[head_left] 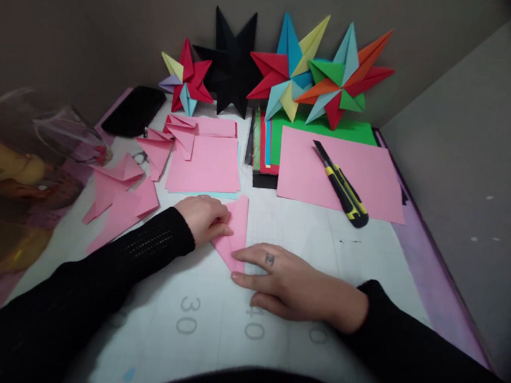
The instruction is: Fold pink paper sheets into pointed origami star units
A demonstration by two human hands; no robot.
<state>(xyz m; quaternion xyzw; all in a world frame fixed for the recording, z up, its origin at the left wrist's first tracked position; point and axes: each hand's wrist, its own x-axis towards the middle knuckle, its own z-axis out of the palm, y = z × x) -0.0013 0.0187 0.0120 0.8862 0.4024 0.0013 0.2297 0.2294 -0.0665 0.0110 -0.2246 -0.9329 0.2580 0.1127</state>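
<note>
A folded pink paper (239,229) lies on the white, number-marked mat in front of me, its narrow point toward me. My left hand (204,219) rests on the paper's left edge with its fingers curled together; whether it pinches the paper is hidden. On the lower right part of the paper, my right hand (285,280) lies with two fingertips touching it and its fingers spread. Beyond my left hand is a stack of square pink sheets (206,165), and folded pink pieces (121,202) lie left of it.
A box cutter (342,188) lies on a large pink sheet (295,165) at the back right, beside coloured paper (330,128). Several paper stars (290,73) lean on the wall. A dark phone (135,110) and a clear glass (67,132) are at the left.
</note>
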